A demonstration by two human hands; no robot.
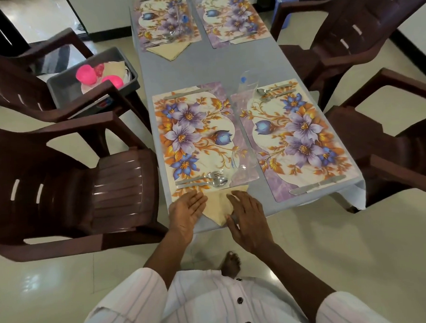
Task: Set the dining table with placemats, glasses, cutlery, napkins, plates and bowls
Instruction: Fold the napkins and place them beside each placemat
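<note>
Left hand (188, 208) and right hand (246, 221), fingers straight and holding nothing, flank the folded napkin (217, 206) at the near edge of the table (203, 69), its tip pointing toward the person.

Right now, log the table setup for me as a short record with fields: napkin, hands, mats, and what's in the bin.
napkin: beige, folded to a point, at the near edge of the near-left placemat
left hand: open, at the napkin's left edge
right hand: open, flat on the napkin
placemats: four, floral
bin: on a chair, holds pink bowls
</note>
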